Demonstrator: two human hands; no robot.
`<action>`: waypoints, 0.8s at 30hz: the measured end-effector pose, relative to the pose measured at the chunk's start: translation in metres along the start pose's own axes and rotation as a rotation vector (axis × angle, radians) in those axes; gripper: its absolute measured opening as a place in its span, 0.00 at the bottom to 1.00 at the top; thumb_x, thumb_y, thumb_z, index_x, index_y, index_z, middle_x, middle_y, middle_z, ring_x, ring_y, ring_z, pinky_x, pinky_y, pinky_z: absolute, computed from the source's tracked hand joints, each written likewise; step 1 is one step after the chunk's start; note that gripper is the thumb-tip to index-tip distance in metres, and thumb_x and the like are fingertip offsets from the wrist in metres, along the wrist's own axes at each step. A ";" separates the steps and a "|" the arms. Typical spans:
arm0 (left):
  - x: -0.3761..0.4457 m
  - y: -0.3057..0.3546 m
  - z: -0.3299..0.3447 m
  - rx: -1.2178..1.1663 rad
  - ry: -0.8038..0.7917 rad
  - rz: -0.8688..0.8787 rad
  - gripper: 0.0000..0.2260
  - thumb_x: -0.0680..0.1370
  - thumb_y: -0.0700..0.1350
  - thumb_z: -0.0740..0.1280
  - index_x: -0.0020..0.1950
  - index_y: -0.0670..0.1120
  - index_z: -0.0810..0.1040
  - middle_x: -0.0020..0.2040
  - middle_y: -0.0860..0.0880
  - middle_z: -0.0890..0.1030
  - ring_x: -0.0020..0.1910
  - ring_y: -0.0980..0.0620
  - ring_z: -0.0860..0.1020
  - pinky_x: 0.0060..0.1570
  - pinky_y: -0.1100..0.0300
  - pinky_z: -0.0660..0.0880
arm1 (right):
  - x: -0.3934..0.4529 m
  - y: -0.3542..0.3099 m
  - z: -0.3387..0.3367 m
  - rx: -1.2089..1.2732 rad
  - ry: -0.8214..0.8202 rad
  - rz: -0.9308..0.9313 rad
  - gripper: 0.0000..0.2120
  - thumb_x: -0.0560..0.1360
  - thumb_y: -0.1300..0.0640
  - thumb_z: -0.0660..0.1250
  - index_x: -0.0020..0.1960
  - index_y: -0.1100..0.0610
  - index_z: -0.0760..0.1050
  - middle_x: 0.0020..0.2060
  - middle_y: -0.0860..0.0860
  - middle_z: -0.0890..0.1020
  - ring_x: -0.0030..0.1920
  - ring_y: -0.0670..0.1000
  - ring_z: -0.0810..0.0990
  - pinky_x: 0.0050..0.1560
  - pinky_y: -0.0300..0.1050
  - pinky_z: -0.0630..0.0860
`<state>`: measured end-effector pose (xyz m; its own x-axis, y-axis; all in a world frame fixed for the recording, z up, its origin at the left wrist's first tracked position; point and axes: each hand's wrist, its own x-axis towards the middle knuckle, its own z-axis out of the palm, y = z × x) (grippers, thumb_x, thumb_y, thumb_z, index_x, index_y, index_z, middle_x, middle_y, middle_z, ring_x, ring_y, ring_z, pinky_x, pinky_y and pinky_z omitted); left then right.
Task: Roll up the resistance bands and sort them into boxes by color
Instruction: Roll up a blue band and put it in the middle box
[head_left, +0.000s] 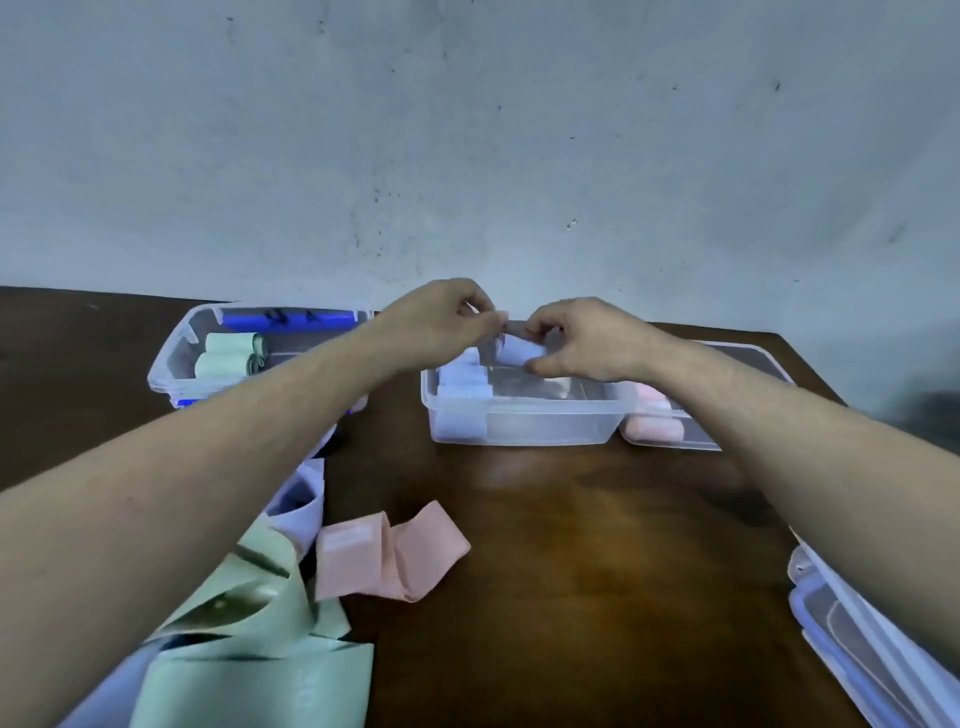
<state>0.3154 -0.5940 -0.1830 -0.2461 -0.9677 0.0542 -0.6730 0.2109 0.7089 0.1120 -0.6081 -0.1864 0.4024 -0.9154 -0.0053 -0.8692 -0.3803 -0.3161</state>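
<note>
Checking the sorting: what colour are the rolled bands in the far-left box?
Pale green, both rolled bands in the far-left box; the head view shows them clearly.

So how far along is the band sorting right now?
Partly done. Two green rolls sit in the left box, lavender rolls in the middle box, a pink roll in the right box. Both hands hold a lavender roll over the middle box. Loose pink, green and lavender bands remain.
</note>
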 end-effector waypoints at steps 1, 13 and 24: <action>0.006 -0.004 -0.004 0.051 -0.022 0.008 0.08 0.80 0.52 0.64 0.55 0.52 0.79 0.50 0.57 0.82 0.49 0.52 0.79 0.48 0.58 0.74 | 0.008 0.003 0.005 -0.039 -0.018 0.030 0.08 0.72 0.52 0.73 0.48 0.49 0.77 0.45 0.46 0.80 0.46 0.48 0.77 0.44 0.38 0.73; 0.056 -0.041 0.006 0.931 -0.151 0.207 0.13 0.79 0.44 0.63 0.61 0.53 0.79 0.58 0.51 0.80 0.51 0.48 0.79 0.39 0.59 0.68 | 0.057 0.028 0.050 -0.336 -0.009 0.120 0.15 0.72 0.48 0.69 0.58 0.46 0.77 0.57 0.46 0.81 0.55 0.53 0.79 0.46 0.45 0.72; 0.064 -0.051 0.016 1.098 -0.223 0.148 0.08 0.78 0.45 0.63 0.55 0.53 0.79 0.53 0.52 0.79 0.42 0.50 0.72 0.30 0.60 0.61 | 0.064 0.023 0.057 -0.403 0.023 0.048 0.15 0.76 0.51 0.66 0.63 0.49 0.75 0.56 0.51 0.82 0.54 0.56 0.79 0.42 0.44 0.66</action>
<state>0.3223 -0.6644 -0.2267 -0.4194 -0.9001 -0.1180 -0.8483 0.4349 -0.3021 0.1341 -0.6675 -0.2485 0.3562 -0.9343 0.0117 -0.9316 -0.3541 0.0815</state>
